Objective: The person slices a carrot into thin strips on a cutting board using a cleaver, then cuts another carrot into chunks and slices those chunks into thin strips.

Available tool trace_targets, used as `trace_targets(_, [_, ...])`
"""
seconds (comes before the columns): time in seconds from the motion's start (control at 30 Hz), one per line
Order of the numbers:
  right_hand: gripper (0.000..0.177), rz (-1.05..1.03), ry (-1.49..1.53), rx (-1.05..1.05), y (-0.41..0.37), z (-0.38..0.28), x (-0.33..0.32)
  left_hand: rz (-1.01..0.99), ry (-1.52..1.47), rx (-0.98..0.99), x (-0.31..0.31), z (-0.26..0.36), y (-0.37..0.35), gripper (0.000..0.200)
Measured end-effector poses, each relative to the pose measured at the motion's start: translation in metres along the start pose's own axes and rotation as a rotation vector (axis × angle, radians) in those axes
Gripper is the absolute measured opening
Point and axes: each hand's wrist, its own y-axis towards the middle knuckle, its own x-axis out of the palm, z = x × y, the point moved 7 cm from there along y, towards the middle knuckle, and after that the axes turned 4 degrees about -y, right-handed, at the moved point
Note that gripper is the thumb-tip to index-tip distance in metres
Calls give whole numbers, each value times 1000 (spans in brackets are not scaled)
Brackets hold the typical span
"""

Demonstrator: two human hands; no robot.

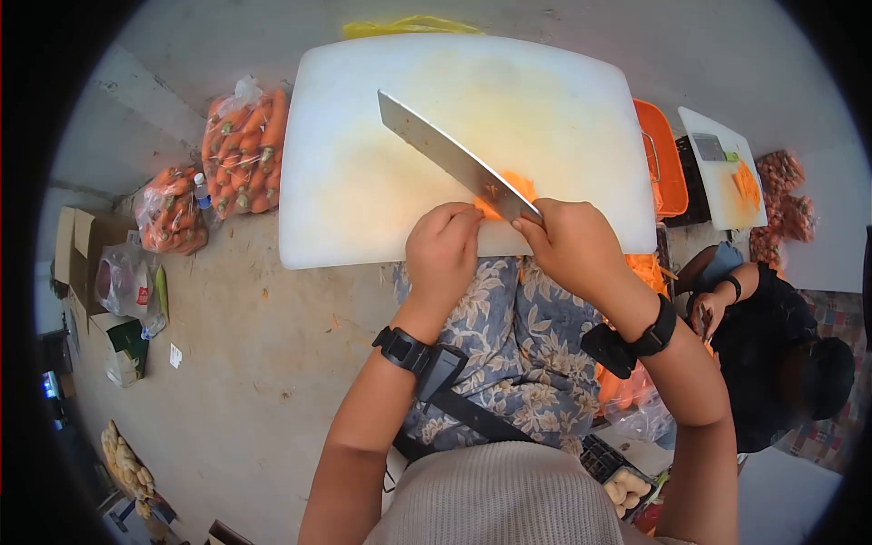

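A broad-bladed cleaver (440,143) slants over the white cutting board (345,118), its tip toward the far left. My right hand (577,247) is closed round its handle, thumb near the blade's base. Orange carrot pieces (520,184) lie on the board at the blade, which hides part of them. Just left of the blade, my left hand (442,247) has its fingers curled together at the board's near edge, with the fingertips on an orange carrot piece (489,211). How much carrot lies under those fingertips is hidden.
Bags of whole carrots (243,154) stand left of the board. An orange basin (668,173) is at its right. Further right, a co-worker (772,336) sits near a second cutting board (713,195) bearing another cleaver and carrot. A cardboard box (77,241) sits far left.
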Motion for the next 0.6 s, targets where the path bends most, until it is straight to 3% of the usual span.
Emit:
trace_targets(0.23, [27,31,-114,-83,-24,-2,0,-10,16,-27,4,0,-1,7])
trace_targets(0.6, [21,-99,-238,-94,-13,-12,7,-20,83,-51,3,2,-1,9])
